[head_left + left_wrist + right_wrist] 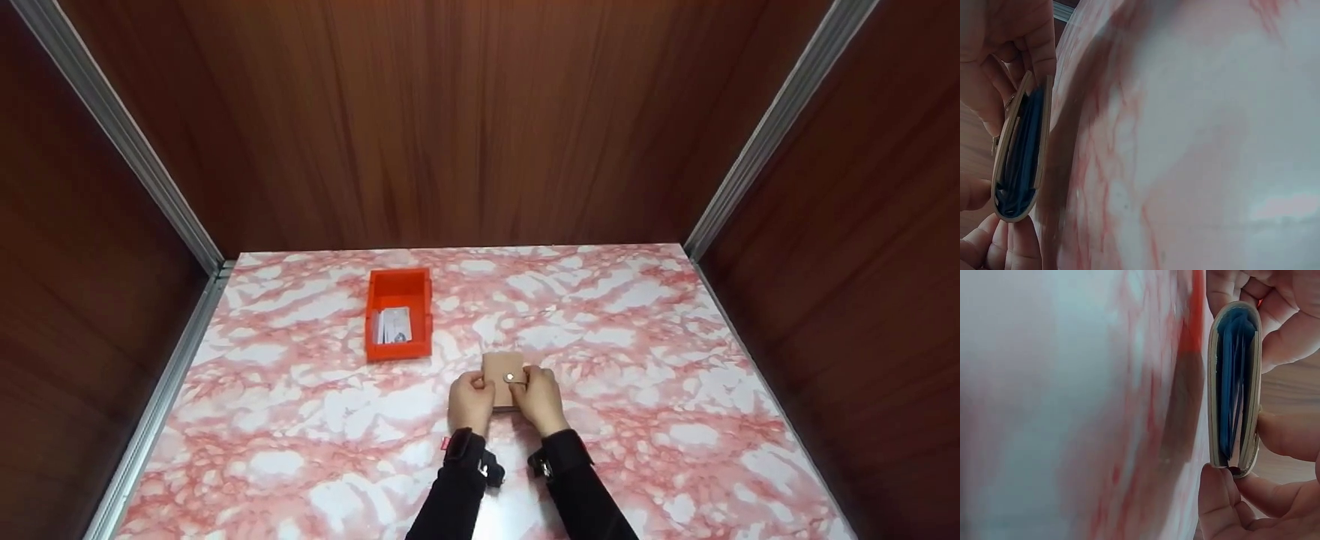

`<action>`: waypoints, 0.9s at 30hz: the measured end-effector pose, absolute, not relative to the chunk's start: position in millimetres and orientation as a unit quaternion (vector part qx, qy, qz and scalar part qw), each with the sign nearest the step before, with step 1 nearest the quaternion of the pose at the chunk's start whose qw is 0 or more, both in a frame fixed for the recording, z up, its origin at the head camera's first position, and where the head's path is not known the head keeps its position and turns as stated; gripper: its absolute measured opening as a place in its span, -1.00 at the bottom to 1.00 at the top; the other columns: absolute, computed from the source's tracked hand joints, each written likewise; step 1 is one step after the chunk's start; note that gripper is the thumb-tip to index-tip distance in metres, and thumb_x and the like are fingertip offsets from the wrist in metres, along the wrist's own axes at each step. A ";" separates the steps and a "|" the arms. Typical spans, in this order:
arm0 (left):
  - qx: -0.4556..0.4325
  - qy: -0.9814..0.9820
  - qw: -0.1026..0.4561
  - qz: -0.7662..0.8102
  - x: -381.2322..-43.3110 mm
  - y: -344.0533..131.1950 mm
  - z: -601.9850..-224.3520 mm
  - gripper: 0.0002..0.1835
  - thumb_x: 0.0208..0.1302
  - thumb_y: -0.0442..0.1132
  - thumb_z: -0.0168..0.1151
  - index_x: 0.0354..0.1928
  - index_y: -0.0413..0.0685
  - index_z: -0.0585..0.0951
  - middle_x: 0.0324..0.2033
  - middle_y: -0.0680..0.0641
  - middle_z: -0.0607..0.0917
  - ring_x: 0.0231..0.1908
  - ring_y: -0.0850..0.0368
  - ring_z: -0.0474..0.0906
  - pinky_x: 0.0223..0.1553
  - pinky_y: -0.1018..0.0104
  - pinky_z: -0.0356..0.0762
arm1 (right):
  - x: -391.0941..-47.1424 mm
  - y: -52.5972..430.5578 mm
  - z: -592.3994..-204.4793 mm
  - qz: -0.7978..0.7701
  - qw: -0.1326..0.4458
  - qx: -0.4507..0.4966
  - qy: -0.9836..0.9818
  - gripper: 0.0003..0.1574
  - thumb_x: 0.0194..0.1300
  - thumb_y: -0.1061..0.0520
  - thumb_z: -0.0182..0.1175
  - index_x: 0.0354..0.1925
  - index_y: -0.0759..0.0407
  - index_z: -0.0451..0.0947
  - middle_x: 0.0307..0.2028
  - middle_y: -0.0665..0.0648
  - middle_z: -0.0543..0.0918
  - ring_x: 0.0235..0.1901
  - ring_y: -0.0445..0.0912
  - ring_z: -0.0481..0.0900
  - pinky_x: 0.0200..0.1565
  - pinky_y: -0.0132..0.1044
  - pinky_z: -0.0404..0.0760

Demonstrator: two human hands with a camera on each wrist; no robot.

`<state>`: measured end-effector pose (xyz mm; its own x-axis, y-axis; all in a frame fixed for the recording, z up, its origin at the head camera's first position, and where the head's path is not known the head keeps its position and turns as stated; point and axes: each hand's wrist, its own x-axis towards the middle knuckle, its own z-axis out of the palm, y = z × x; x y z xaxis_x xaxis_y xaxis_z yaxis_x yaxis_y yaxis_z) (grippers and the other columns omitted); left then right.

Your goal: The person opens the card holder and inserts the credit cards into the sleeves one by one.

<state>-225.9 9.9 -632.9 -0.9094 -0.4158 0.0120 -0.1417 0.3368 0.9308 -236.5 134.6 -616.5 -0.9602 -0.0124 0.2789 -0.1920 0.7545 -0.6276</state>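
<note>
Both hands (471,399) (541,399) pinch a tan leather-look folding wallet (500,369), lower centre, seemingly light and pliable, likely best held by its sides.

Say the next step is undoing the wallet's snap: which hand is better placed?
Probably the right hand. Its thumb lies close to the snap, while the left hand grips the wallet's opposite edge, farther from the snap, and could steady it.
</note>
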 end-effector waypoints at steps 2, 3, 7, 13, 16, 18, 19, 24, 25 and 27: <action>0.174 -0.812 0.129 -0.542 -226.5 8.2 -633.5 -0.75 0.13 -0.28 0.33 -0.14 -0.18 0.71 -0.39 -0.01 0.71 -0.33 0.08 0.65 -0.21 0.14 0.59 | -236.9 131.5 -617.4 0.345 0.128 0.056 -0.928 -0.59 0.10 0.27 0.35 -0.14 0.55 0.52 -0.31 0.41 0.55 -0.26 0.28 0.57 -0.14 0.11 0.54; 0.173 -0.815 0.133 -0.537 -226.8 7.3 -633.7 -0.76 0.13 -0.28 0.33 -0.14 -0.18 0.72 -0.39 -0.02 0.71 -0.33 0.07 0.65 -0.22 0.13 0.59 | -237.2 130.0 -617.8 0.346 0.125 0.054 -0.928 -0.58 0.10 0.27 0.36 -0.13 0.56 0.52 -0.30 0.42 0.55 -0.25 0.28 0.57 -0.12 0.11 0.54; 0.176 -0.830 0.150 -0.507 -227.4 5.2 -635.1 -0.78 0.12 -0.29 0.32 -0.18 -0.18 0.72 -0.41 -0.04 0.69 -0.35 0.03 0.64 -0.25 0.11 0.58 | -238.9 125.3 -618.2 0.347 0.114 0.056 -0.929 -0.55 0.10 0.26 0.37 -0.11 0.56 0.52 -0.27 0.44 0.54 -0.24 0.29 0.58 -0.10 0.10 0.55; 0.187 -0.842 0.157 -0.482 -227.0 3.5 -634.9 -0.76 0.11 -0.29 0.33 -0.17 -0.19 0.72 -0.38 -0.08 0.66 -0.32 -0.03 0.63 -0.25 0.06 0.56 | -240.1 120.3 -621.3 0.332 0.114 0.068 -0.934 -0.62 0.09 0.26 0.37 -0.19 0.51 0.53 -0.34 0.36 0.52 -0.32 0.25 0.57 -0.18 0.07 0.55; 0.187 -0.845 0.160 -0.475 -228.0 2.4 -637.2 -0.78 0.10 -0.29 0.34 -0.18 -0.18 0.72 -0.39 -0.08 0.66 -0.32 -0.03 0.62 -0.26 0.06 0.56 | -240.8 119.1 -622.9 0.334 0.115 0.068 -0.933 -0.65 0.07 0.27 0.36 -0.22 0.50 0.53 -0.37 0.34 0.51 -0.35 0.23 0.56 -0.21 0.07 0.55; 0.188 -0.845 0.166 -0.472 -229.1 2.2 -639.8 -0.81 0.09 -0.29 0.34 -0.22 -0.15 0.72 -0.42 -0.06 0.65 -0.35 -0.02 0.62 -0.29 0.07 0.56 | -241.3 118.7 -623.7 0.334 0.115 0.068 -0.933 -0.66 0.06 0.28 0.36 -0.23 0.50 0.53 -0.38 0.33 0.51 -0.36 0.23 0.56 -0.22 0.07 0.55; 0.188 -0.845 0.168 -0.471 -229.5 1.9 -641.1 -0.82 0.08 -0.29 0.34 -0.24 -0.14 0.72 -0.43 -0.05 0.64 -0.36 -0.01 0.62 -0.30 0.08 0.56 | -241.4 118.4 -624.0 0.335 0.115 0.067 -0.933 -0.66 0.06 0.29 0.35 -0.24 0.50 0.53 -0.38 0.33 0.51 -0.36 0.23 0.56 -0.22 0.07 0.55; 0.191 -0.845 0.162 -0.473 -229.6 1.1 -643.6 -0.84 0.07 -0.28 0.35 -0.27 -0.10 0.72 -0.44 -0.03 0.64 -0.37 0.00 0.62 -0.29 0.08 0.55 | -249.5 121.4 -644.3 0.339 0.122 0.072 -0.930 -0.66 0.12 0.22 0.33 -0.22 0.48 0.53 -0.36 0.33 0.51 -0.35 0.23 0.57 -0.21 0.06 0.55; 0.192 -0.846 0.157 -0.473 -229.5 0.9 -643.3 -0.84 0.08 -0.27 0.35 -0.26 -0.10 0.72 -0.43 -0.03 0.64 -0.37 0.00 0.62 -0.28 0.08 0.55 | -249.4 121.4 -644.5 0.340 0.122 0.073 -0.930 -0.66 0.12 0.22 0.33 -0.22 0.48 0.53 -0.37 0.33 0.51 -0.35 0.23 0.57 -0.21 0.06 0.55; 0.195 -0.846 0.148 -0.473 -229.7 0.5 -642.9 -0.84 0.10 -0.26 0.35 -0.25 -0.09 0.72 -0.42 -0.03 0.65 -0.36 0.01 0.62 -0.28 0.09 0.55 | -249.4 121.4 -644.7 0.340 0.123 0.075 -0.929 -0.66 0.12 0.22 0.34 -0.23 0.47 0.52 -0.37 0.33 0.50 -0.36 0.23 0.57 -0.21 0.07 0.55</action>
<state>-229.7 0.5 -642.9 -0.8799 -0.4705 0.0657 -0.1904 0.4759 0.8587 -249.4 121.4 -644.7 -0.9586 -0.0555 0.2794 -0.2228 0.7572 -0.6140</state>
